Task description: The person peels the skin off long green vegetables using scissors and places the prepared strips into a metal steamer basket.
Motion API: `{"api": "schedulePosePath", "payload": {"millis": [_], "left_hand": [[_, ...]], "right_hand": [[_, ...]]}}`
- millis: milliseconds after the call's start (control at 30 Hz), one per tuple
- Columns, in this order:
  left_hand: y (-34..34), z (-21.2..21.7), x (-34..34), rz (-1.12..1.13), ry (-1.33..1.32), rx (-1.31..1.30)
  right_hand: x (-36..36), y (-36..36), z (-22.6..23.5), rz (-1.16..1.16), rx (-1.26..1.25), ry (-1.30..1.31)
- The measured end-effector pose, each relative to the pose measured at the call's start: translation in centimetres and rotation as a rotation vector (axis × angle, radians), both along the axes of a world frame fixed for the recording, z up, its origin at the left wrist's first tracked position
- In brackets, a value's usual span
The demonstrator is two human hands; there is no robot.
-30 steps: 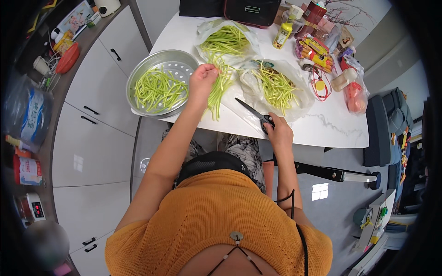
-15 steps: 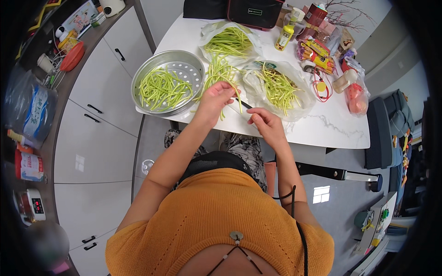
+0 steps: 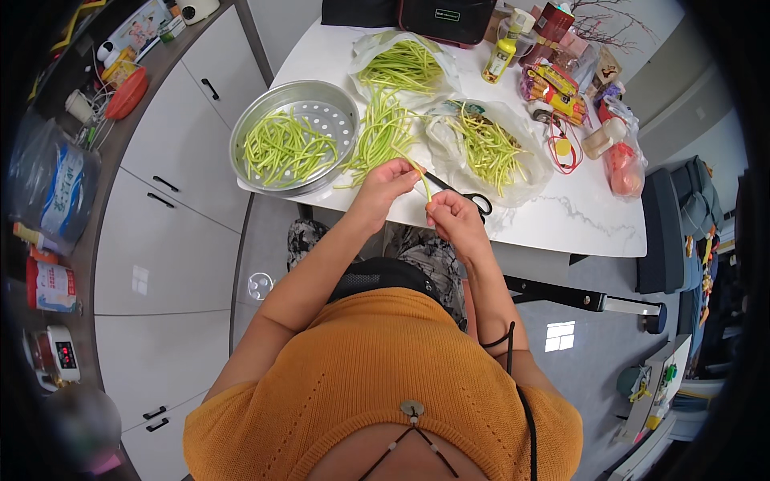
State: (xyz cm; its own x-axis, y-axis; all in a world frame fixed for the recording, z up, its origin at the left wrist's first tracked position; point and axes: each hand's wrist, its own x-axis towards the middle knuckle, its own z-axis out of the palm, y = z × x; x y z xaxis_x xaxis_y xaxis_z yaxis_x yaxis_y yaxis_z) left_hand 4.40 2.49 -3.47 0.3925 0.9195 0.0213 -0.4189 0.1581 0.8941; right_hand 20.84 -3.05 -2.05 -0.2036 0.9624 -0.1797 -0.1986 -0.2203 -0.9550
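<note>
Just off the table's near edge, my left hand [image 3: 386, 191] pinches a thin green garlic scape [image 3: 426, 183]. My right hand [image 3: 458, 224] is closed on the same scape's lower end. Behind my right hand, black-handled scissors [image 3: 481, 200] lie on the table, partly covered by it. A loose pile of scapes [image 3: 382, 132] is beyond my left hand. To the left, a round metal steamer pan [image 3: 346, 132] with a perforated bottom contains cut green pieces [image 3: 285, 148]. At the right, an open plastic bag [image 3: 525, 164] holds pale trimmed ends [image 3: 491, 152].
Another plastic bag of long scapes [image 3: 401, 68] lies farther back. A yellow bottle [image 3: 499, 60], snack packets [image 3: 553, 92], a red cord [image 3: 567, 156] and a bag of reddish fruit [image 3: 624, 168] crowd the table's right side. Grey-white cabinets [image 3: 164, 248] line the left.
My right hand has moved left and closed on the lower end of the scape. My left hand has shifted slightly. The scissors' handles now show beside my right hand.
</note>
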Motion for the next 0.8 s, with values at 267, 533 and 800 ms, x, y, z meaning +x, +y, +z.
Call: {"api": "schedulePosePath", "payload": {"millis": [267,533,800], "left_hand": [[1.6,-0.2,-1.9,0.551,0.942,0.632],[2.3,-1.0,-1.3,0.548,1.231,0.847],[3.8,-2.6,0.2,0.451,1.601,0.908]], "right_hand": [[5.2,2.6,0.0,-0.291,0.019,0.122],[6.4,2.7,1.1,-0.397,0.060,0.190],[5.0,1.5,0.5,-0.266,0.089,0.078]]}}
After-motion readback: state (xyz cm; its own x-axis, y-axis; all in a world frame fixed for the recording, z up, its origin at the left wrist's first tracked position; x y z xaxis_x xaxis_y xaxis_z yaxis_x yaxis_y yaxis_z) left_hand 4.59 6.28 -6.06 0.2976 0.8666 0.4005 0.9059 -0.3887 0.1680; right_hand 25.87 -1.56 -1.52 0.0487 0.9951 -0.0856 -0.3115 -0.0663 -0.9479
